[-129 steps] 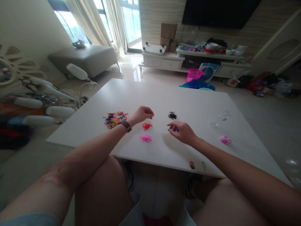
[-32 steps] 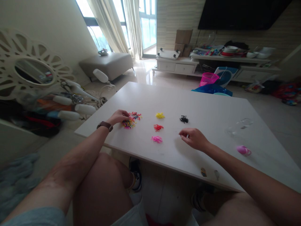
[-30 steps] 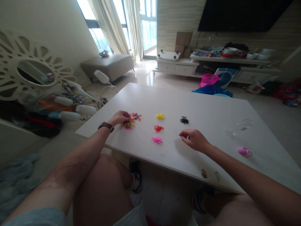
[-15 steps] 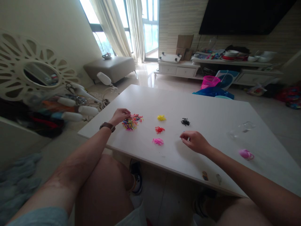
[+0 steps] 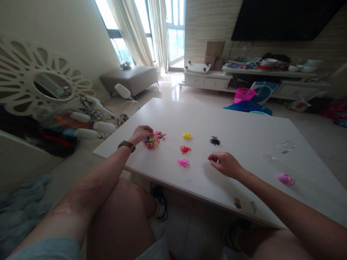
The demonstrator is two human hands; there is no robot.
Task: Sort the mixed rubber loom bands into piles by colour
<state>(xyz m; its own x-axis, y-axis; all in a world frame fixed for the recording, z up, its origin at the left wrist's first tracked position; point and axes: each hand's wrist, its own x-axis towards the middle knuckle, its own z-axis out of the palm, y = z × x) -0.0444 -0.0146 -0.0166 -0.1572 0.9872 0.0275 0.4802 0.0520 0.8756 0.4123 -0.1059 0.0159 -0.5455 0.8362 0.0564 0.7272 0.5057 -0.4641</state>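
My left hand (image 5: 142,134), with a brown watch on its wrist, reaches the far left side of a mixed-colour pile of small bands (image 5: 152,141). Its fingers are pinched at the pile's edge; whatever they hold is too small to see. Over the table's middle, my right hand (image 5: 222,163) is curled with thumb and fingertips together, and its contents are hidden. A bit of blue (image 5: 216,152) shows just behind it. Between the hands lie a yellow pile (image 5: 187,135), a red pile (image 5: 185,149) and a pink pile (image 5: 183,163). A black pile (image 5: 215,140) lies beyond my right hand.
On the white table (image 5: 238,124) to the right are a clear plastic container (image 5: 286,147) and a pink-purple object (image 5: 285,179). A small cartoon figure piece (image 5: 237,203) lies near the front edge. A pink basket (image 5: 244,95) stands behind the table.
The view has shifted slightly. My left hand stays at the mixed pile with its fingers moved a little, and my right hand keeps nearly the same place and curl.
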